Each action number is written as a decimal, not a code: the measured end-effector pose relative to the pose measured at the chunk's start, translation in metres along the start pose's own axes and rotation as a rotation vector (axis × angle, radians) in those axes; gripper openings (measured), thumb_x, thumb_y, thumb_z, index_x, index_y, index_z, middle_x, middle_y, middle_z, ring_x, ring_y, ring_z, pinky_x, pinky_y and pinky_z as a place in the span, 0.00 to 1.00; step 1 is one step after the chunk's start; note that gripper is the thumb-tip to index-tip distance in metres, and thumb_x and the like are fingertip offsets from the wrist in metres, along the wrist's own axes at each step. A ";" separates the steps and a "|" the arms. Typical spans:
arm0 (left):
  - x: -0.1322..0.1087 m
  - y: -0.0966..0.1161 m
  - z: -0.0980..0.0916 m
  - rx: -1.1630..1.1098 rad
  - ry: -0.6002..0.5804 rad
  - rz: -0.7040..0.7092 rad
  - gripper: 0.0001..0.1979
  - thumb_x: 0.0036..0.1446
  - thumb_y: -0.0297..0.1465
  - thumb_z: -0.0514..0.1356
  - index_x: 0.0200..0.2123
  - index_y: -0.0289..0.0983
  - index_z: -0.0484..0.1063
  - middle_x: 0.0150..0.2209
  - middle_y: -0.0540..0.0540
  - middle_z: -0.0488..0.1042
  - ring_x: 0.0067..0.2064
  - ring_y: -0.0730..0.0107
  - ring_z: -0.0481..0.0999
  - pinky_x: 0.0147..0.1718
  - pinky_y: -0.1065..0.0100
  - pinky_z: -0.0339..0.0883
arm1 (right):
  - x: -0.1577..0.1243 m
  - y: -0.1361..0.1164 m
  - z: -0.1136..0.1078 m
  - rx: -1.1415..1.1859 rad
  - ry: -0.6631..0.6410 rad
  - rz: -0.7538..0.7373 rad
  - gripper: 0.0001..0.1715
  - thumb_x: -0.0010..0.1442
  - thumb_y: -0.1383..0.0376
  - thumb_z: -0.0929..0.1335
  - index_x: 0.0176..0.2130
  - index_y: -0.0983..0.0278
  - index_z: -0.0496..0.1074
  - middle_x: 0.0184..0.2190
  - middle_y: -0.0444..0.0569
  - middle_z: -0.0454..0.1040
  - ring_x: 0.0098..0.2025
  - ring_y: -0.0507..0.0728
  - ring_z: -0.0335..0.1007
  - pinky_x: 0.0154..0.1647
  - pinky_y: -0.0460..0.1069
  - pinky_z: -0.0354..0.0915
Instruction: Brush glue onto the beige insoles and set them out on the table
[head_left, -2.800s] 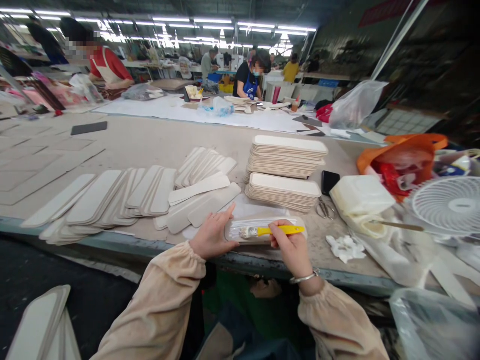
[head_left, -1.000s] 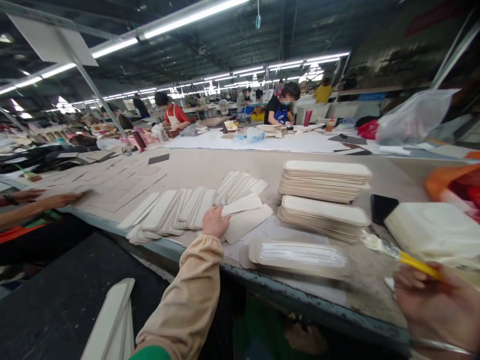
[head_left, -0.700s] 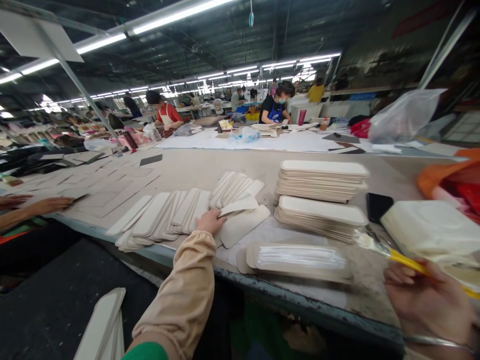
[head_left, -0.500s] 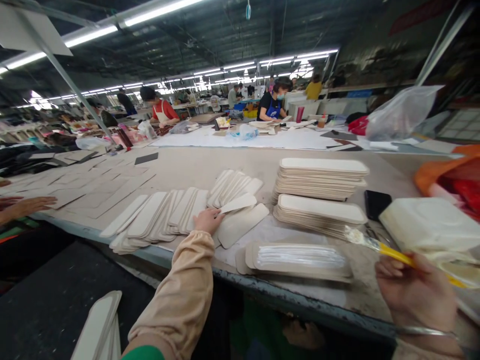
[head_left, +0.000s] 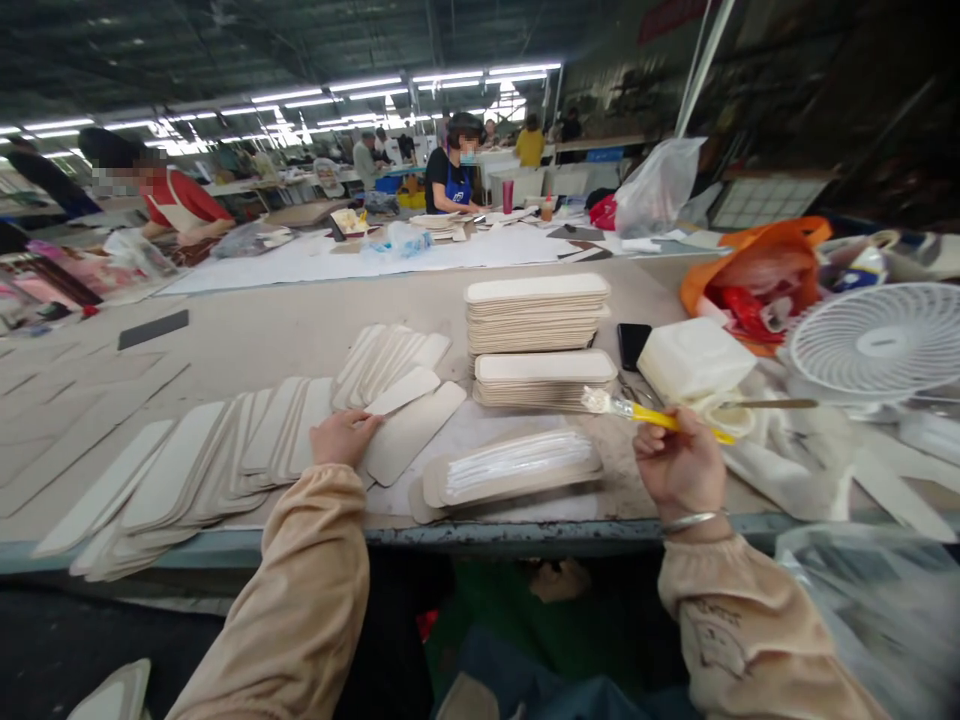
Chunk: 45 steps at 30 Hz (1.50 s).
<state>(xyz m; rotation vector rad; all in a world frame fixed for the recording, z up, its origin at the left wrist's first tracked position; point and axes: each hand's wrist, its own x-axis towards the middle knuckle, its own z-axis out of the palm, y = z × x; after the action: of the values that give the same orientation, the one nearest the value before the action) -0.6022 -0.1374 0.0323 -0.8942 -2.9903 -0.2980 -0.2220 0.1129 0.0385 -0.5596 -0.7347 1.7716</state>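
My left hand [head_left: 345, 437] pinches the near end of a narrow off-white strip [head_left: 406, 389]. Beneath it lies a wider rounded panel [head_left: 417, 432]. Beside that hand, a fanned row of similar panels [head_left: 176, 465] spreads left along the table edge, and another fan [head_left: 386, 358] lies just beyond. In my right hand [head_left: 679, 465] is a yellow-handled brush [head_left: 651, 416], its bristles coated white and pointing left. In front of me sits a low pile of panels [head_left: 517, 465], its top streaked with glossy white stuff.
Two neat panel stacks [head_left: 536, 290] [head_left: 545, 367] stand farther back. Right of them are a phone [head_left: 634, 346], a whitish plastic container [head_left: 697, 357], a white fan [head_left: 879, 342] and an orange bag [head_left: 757, 265]. Co-workers sit across the table. A clear plastic bag [head_left: 870, 610] hangs at lower right.
My view has swung right, bringing the fan into sight. The brush is still in my right hand, now nearer the middle of the picture. My left hand stays at the narrow strip.
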 end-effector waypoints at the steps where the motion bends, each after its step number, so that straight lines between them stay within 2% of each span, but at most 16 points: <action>1: 0.000 0.002 0.000 0.002 0.007 -0.016 0.22 0.60 0.48 0.53 0.43 0.42 0.79 0.51 0.43 0.78 0.53 0.52 0.74 0.51 0.56 0.63 | 0.000 0.000 -0.001 0.011 0.001 0.003 0.15 0.43 0.62 0.74 0.29 0.63 0.67 0.18 0.38 0.60 0.19 0.46 0.53 0.18 0.40 0.51; 6: 0.005 0.001 0.004 0.008 0.123 -0.016 0.19 0.62 0.41 0.51 0.40 0.38 0.78 0.44 0.38 0.80 0.46 0.51 0.76 0.48 0.53 0.62 | 0.002 0.002 -0.005 0.017 -0.009 -0.004 0.16 0.43 0.62 0.75 0.30 0.62 0.68 0.20 0.38 0.63 0.20 0.46 0.55 0.17 0.39 0.53; 8: 0.007 -0.002 0.001 -0.021 0.280 -0.007 0.18 0.63 0.38 0.49 0.39 0.35 0.76 0.42 0.36 0.79 0.45 0.52 0.76 0.49 0.53 0.61 | 0.002 0.002 -0.004 -0.007 -0.030 -0.026 0.17 0.44 0.60 0.76 0.31 0.62 0.70 0.20 0.39 0.63 0.20 0.46 0.57 0.18 0.39 0.55; 11: -0.004 0.002 -0.014 -0.180 0.621 0.075 0.17 0.62 0.37 0.48 0.35 0.34 0.73 0.36 0.37 0.77 0.42 0.55 0.75 0.46 0.58 0.63 | -0.002 0.001 0.000 -0.053 -0.078 -0.111 0.18 0.48 0.55 0.76 0.36 0.61 0.72 0.21 0.40 0.68 0.23 0.48 0.63 0.22 0.40 0.61; 13: -0.023 0.015 -0.030 -0.307 0.712 0.180 0.15 0.63 0.38 0.50 0.34 0.35 0.72 0.34 0.40 0.76 0.40 0.59 0.74 0.42 0.62 0.65 | -0.008 0.001 0.004 -0.099 -0.127 -0.195 0.18 0.53 0.54 0.74 0.40 0.58 0.71 0.25 0.43 0.73 0.27 0.50 0.69 0.26 0.42 0.66; 15: -0.048 0.037 -0.045 -0.396 0.595 0.320 0.13 0.62 0.37 0.52 0.34 0.37 0.72 0.32 0.45 0.76 0.36 0.65 0.74 0.38 0.67 0.65 | -0.015 0.003 0.009 -0.164 -0.175 -0.265 0.15 0.58 0.53 0.72 0.43 0.56 0.70 0.33 0.45 0.77 0.32 0.52 0.73 0.32 0.46 0.69; 17: -0.072 0.063 -0.056 -0.445 0.369 0.485 0.12 0.62 0.35 0.52 0.32 0.38 0.72 0.30 0.48 0.76 0.32 0.68 0.73 0.34 0.69 0.65 | -0.023 0.008 0.013 -0.245 -0.210 -0.314 0.13 0.60 0.54 0.71 0.42 0.56 0.69 0.39 0.48 0.78 0.38 0.54 0.76 0.38 0.49 0.71; 21: -0.097 0.106 -0.057 -0.459 0.022 0.717 0.14 0.64 0.35 0.50 0.31 0.38 0.72 0.29 0.49 0.76 0.31 0.68 0.73 0.34 0.69 0.66 | -0.038 0.019 0.018 -0.343 -0.329 -0.355 0.16 0.59 0.54 0.71 0.42 0.56 0.64 0.53 0.51 0.72 0.52 0.60 0.72 0.49 0.56 0.70; 24: -0.099 0.121 -0.047 -0.452 -0.107 0.802 0.14 0.65 0.35 0.49 0.32 0.38 0.72 0.31 0.48 0.76 0.33 0.68 0.74 0.36 0.69 0.66 | -0.045 0.025 0.022 -0.367 -0.411 -0.323 0.22 0.56 0.57 0.73 0.43 0.55 0.59 0.60 0.51 0.65 0.57 0.62 0.68 0.50 0.58 0.70; 28: -0.098 0.131 -0.037 -0.454 -0.199 0.843 0.14 0.65 0.35 0.50 0.31 0.38 0.72 0.31 0.49 0.76 0.33 0.69 0.74 0.36 0.69 0.67 | -0.046 0.030 0.024 -0.499 -0.369 -0.309 0.28 0.52 0.60 0.76 0.42 0.55 0.56 0.60 0.52 0.65 0.56 0.60 0.69 0.43 0.52 0.72; 31: -0.096 0.134 -0.032 -0.484 -0.219 0.812 0.14 0.64 0.35 0.50 0.32 0.38 0.73 0.31 0.49 0.77 0.34 0.69 0.75 0.38 0.69 0.67 | -0.043 0.034 0.021 -0.613 -0.317 -0.319 0.28 0.51 0.58 0.77 0.41 0.56 0.57 0.53 0.52 0.71 0.48 0.58 0.72 0.37 0.49 0.71; 33: -0.092 0.132 -0.028 -0.521 -0.204 0.757 0.14 0.64 0.36 0.51 0.34 0.38 0.74 0.34 0.48 0.79 0.37 0.67 0.76 0.41 0.68 0.68 | -0.040 0.037 0.018 -0.696 -0.255 -0.339 0.28 0.50 0.56 0.77 0.39 0.57 0.58 0.48 0.50 0.74 0.39 0.56 0.73 0.32 0.48 0.70; 36: -0.082 0.118 -0.021 -0.590 -0.126 0.570 0.17 0.64 0.38 0.48 0.41 0.38 0.75 0.38 0.46 0.80 0.42 0.65 0.77 0.46 0.66 0.68 | -0.037 0.039 0.013 -0.812 -0.151 -0.394 0.28 0.48 0.54 0.77 0.37 0.59 0.60 0.39 0.45 0.74 0.26 0.51 0.69 0.27 0.47 0.67; 39: -0.073 0.096 -0.017 -0.608 -0.086 0.342 0.22 0.65 0.41 0.45 0.43 0.36 0.75 0.35 0.45 0.79 0.40 0.63 0.77 0.45 0.64 0.68 | -0.034 0.041 0.009 -0.858 -0.125 -0.390 0.29 0.47 0.52 0.78 0.37 0.59 0.61 0.33 0.41 0.71 0.22 0.50 0.66 0.24 0.47 0.64; 42: -0.069 0.075 -0.017 -0.534 -0.171 0.262 0.24 0.63 0.43 0.45 0.39 0.36 0.76 0.33 0.45 0.78 0.37 0.63 0.77 0.42 0.64 0.69 | -0.032 0.044 0.006 -0.845 -0.142 -0.340 0.30 0.47 0.51 0.78 0.37 0.59 0.60 0.30 0.39 0.70 0.21 0.51 0.67 0.22 0.47 0.63; 45: -0.071 0.064 -0.022 -0.415 -0.279 0.292 0.23 0.63 0.43 0.46 0.35 0.37 0.77 0.33 0.45 0.79 0.36 0.62 0.77 0.38 0.63 0.69 | -0.032 0.047 0.005 -0.845 -0.147 -0.306 0.30 0.46 0.52 0.78 0.38 0.59 0.61 0.25 0.37 0.68 0.21 0.52 0.68 0.23 0.47 0.62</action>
<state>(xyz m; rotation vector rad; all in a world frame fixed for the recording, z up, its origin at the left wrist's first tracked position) -0.5091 -0.1271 0.0610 -1.5036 -3.0249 -0.8733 -0.2470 0.0707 0.0090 -0.8147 -1.6002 1.1728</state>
